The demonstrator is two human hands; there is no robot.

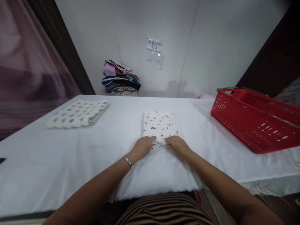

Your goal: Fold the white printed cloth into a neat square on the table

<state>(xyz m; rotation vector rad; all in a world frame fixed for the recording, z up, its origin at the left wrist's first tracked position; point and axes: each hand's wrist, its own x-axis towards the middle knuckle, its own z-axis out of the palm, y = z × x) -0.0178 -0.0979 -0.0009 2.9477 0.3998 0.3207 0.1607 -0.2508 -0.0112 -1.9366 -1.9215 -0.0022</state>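
Note:
A white folded cloth (159, 125) with small dark prints lies in the middle of the table, its layered edge towards me. My left hand (143, 147) grips the near left corner, thumb on top and fingers partly hidden at the edge. At the near right corner, my right hand (178, 145) holds the same cloth, its fingers closed about the edge. A silver bracelet (127, 160) circles my left wrist. Off to the left rests a second folded cloth (78, 114), white with grey prints, apart from both hands.
A red plastic basket (257, 125) with metal handles stands on the right of the white-covered table (93, 159). Behind the table's far edge is a stack of folded fabrics (121, 79). Paper signs (154, 61) are fixed to the wall. A sheer curtain (30, 72) hangs at left.

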